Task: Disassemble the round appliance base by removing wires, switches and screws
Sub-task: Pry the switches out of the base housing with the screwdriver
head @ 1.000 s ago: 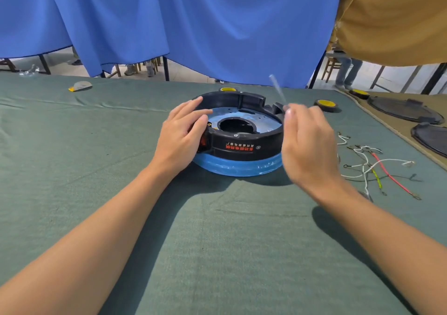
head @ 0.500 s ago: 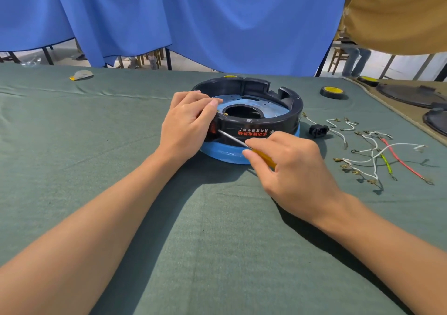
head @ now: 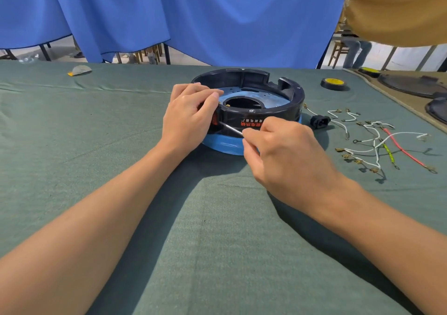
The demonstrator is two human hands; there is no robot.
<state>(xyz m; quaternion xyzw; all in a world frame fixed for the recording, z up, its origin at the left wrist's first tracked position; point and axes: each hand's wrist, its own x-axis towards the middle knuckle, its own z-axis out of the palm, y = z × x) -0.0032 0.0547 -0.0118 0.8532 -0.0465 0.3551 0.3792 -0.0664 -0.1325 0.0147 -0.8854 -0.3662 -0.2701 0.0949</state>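
Black round base (head: 287, 111) sits mid-tabletop (head: 217, 242): a stiff plastic shell, probably light and apt to skid on the cloth. Your left grip (head: 188, 118) curls over its rim by the red switch (head: 214, 120); brace it there. Your right grip (head: 287, 155) pinches the screwdriver (head: 231, 129), tip at the switch.
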